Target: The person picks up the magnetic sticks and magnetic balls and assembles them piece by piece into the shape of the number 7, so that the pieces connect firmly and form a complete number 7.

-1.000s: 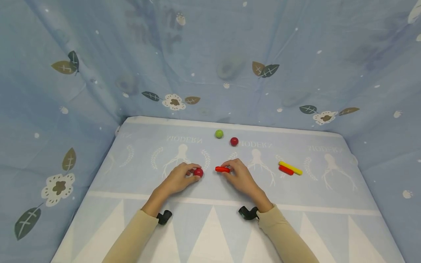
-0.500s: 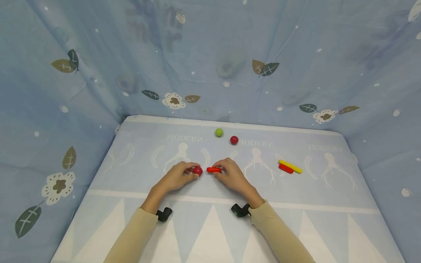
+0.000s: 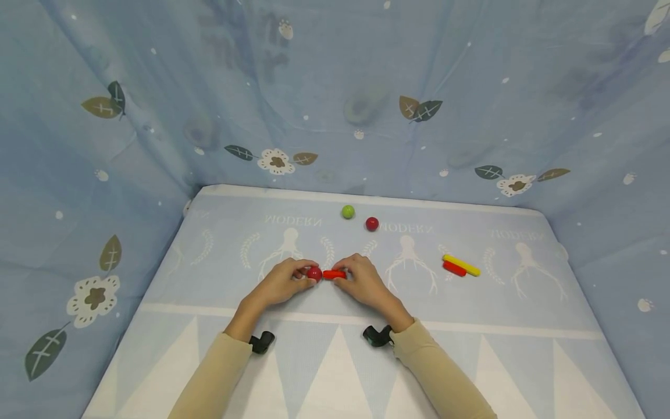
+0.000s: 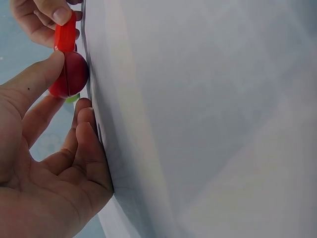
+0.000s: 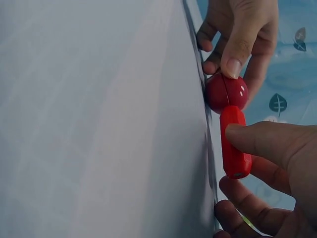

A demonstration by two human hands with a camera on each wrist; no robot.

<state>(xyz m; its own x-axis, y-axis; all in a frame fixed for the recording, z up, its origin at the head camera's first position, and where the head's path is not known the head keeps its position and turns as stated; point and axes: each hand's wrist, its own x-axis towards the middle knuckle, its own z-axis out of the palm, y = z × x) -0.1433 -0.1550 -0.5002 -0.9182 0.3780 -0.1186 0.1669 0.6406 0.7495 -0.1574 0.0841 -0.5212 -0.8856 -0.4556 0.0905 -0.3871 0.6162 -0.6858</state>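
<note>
Soft, even light fills the head view, bright without glare, and shadows under the hands [image 3: 282,283] are faint. The wide lens bows the tabletop [image 3: 471,361] edges and stretches the corners. Both wrist views are dominated by a pale, blurred expanse of cloth (far too close to focus), while the red ball [image 5: 227,92] carries two small white highlights and looks fairly sharp.

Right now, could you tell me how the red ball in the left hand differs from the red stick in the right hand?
The red ball is round; the red stick is a short rod. The ball is darker red, the stick brighter orange-red. The left hand pinches the ball; the right hand pinches the stick. Both are glossy, and they touch.
</note>
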